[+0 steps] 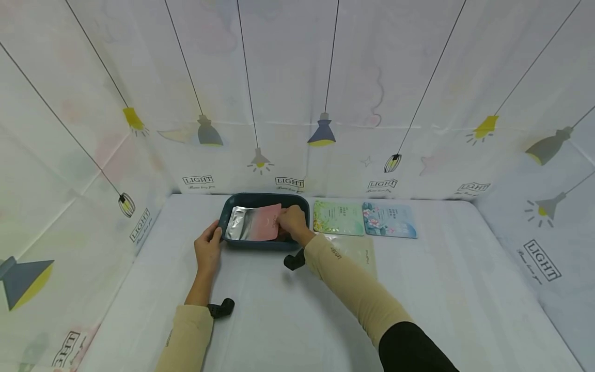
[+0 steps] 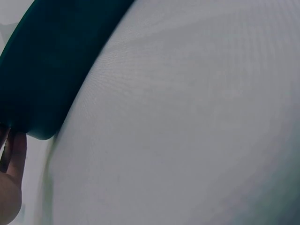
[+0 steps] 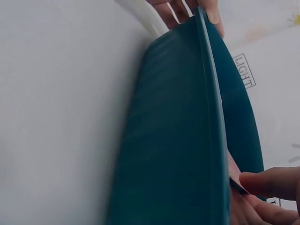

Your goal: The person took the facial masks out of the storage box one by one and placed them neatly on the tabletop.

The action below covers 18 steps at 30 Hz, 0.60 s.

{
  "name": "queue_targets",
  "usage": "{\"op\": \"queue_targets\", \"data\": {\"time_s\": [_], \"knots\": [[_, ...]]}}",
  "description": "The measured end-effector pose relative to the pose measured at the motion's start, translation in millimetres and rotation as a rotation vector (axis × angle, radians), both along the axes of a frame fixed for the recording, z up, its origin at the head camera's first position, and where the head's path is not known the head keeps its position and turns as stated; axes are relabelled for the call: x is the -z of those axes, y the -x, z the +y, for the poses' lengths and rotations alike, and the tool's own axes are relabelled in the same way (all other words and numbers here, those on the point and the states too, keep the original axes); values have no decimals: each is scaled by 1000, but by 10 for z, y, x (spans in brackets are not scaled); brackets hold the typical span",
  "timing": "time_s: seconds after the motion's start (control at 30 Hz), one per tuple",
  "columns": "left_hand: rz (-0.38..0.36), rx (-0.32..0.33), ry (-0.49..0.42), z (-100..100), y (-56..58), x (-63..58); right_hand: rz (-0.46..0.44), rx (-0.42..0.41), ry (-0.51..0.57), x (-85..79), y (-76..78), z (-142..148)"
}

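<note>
The word LIGHT, boxed, repeats across the printed backdrop [image 1: 279, 67], with a line of script below it too fine for me to read. Small dark lettering marks both tan sleeves [image 1: 360, 289], and I can't make that out either. On the white table [image 1: 260, 320], toward the far edge, the green packet [image 1: 338, 218] and the blue packet [image 1: 389, 220] lie side by side, both floral, their characters too tiny to read. Nearer, the pale packet [image 1: 357, 252] is partly covered by the right sleeve, and its sideways letters are unclear. Left of these sits a dark teal tray [image 1: 260, 246], rounded at the corners. Inside it lies a flat packet, glossy silver at its left end and pink at its right [image 1: 264, 223]; the pink end's print is illegible from here. The right hand [image 1: 293, 220] reaches into the tray's right side and pinches that end between thumb and fingers, hiding the corner. The left hand [image 1: 207, 250] grips the tray's left end, its thumb and fingers close together about the rim.
</note>
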State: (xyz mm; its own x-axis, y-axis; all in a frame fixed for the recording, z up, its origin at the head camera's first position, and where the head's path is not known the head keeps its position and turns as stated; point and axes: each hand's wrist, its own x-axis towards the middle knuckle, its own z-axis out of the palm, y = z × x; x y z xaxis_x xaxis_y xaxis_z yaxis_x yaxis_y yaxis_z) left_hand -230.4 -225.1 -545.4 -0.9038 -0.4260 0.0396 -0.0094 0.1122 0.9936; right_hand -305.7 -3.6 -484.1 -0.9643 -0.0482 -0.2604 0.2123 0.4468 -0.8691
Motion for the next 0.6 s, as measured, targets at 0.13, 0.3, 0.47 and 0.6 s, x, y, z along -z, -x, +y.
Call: {"op": "queue_targets", "data": {"time_s": [0.13,0.3,0.47,0.6], "knots": [[21,-6,13,4,4,30,7,25,24,4,11,-8],[34,0,5,-2,8,32,4,34,66,-11,29,4],[37,-2,-17,-9,14,28,-40,13,159,-65,19,69],[34,-1,-23,-7,7,27,-47,3,181,-89,16,128]]}}
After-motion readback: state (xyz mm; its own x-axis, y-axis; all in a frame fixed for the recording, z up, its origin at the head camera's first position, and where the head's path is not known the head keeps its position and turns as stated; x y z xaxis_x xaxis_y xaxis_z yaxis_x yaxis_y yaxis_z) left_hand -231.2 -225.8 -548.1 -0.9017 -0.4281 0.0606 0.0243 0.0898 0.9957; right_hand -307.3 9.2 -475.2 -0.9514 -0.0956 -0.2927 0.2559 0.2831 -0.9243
